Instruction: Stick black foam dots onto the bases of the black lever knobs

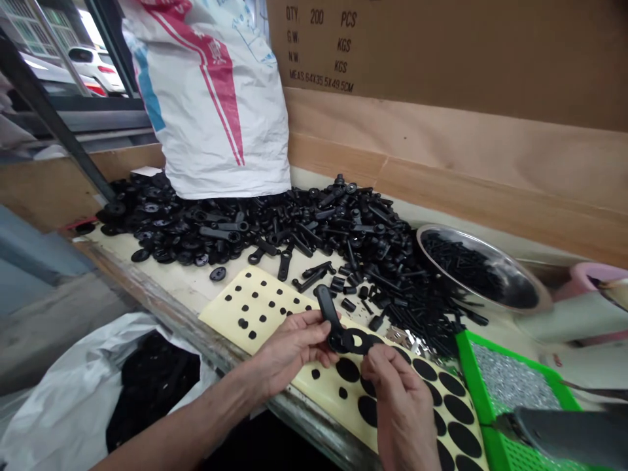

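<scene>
My left hand (299, 343) is closed around a black plastic crank handle (330, 317), whose arm points up and away from me. My right hand (400, 399) sits just to the right with thumb and fingertips pinched together; whatever is between them is too small or hidden to make out. Both hands are over a pale yellow backing sheet (220, 319) that bears small black dots on its left part and large black discs (458, 409) on its right. A black disc with a pale hole (357, 341) shows between the crank handle and my right fingertips.
Behind the sheet lies a long heap of black plastic parts (314, 219). A white woven sack (230, 131) stands behind it. To the right are a metal bowl (530, 294) of black pieces, a green basket (473, 379) of small silvery parts and a power screwdriver (554, 432). A white bag (63, 399) hangs lower left.
</scene>
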`<state>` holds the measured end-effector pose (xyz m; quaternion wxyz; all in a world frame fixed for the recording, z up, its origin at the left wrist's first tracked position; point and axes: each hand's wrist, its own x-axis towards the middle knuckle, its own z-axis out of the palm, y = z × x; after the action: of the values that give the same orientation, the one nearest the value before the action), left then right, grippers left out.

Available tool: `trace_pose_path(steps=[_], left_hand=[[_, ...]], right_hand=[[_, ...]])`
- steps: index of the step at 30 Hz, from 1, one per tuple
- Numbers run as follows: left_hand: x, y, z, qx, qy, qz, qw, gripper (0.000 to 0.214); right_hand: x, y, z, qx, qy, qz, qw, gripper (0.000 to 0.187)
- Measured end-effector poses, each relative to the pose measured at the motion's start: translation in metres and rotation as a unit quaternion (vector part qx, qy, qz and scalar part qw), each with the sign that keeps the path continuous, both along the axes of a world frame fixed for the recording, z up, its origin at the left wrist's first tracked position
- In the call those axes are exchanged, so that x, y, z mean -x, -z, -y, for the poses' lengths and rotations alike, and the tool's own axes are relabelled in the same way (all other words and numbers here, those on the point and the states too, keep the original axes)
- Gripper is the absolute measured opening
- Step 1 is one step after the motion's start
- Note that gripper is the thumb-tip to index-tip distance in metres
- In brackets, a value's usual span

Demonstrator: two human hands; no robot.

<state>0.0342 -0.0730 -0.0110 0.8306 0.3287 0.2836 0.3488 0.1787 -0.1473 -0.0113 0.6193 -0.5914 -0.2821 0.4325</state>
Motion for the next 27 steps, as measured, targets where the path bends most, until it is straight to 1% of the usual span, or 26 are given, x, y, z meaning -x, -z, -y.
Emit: trace_pose_path(steps=[3, 7, 11, 17, 23, 27], left_hand=[[-0.0028, -0.0004, 0.0005, -0.002, 0.002, 0.004, 1.0, 0.027], [-0.0058, -0.0018, 0.0019, -0.002, 0.004, 0.008, 1.0, 0.029], [-0.0076, -0.0033, 0.0034, 0.004, 0.003, 0.011, 1.0, 0.03], [-0.0091, -0.0045, 0.0021, 0.003, -0.006, 0.01, 1.0, 0.028], [-0.0098, -0.0078, 0.0037, 0.006, 0.002, 0.01, 1.0, 0.03], [-0.0094, -0.0078, 0.0048, 0.009, 0.002, 0.01, 1.0, 0.03]], right_hand=[[0.0031, 0.0018, 0.0006, 0.017, -0.008, -0.013, 1.0, 0.033], [0.0044, 0.0038, 0.0015, 0.028, -0.006, -0.025, 0.999, 0.034], [0.0036, 0.0053, 0.0031, 0.025, -0.007, -0.018, 0.999, 0.033], [0.0026, 0.0037, 0.0027, -0.002, 0.005, 0.022, 1.0, 0.034], [0.0029, 0.0057, 0.0009, 0.015, 0.013, -0.002, 1.0, 0.034], [0.0013, 0.0092, 0.0022, 0.016, 0.015, 0.002, 1.0, 0.032]])
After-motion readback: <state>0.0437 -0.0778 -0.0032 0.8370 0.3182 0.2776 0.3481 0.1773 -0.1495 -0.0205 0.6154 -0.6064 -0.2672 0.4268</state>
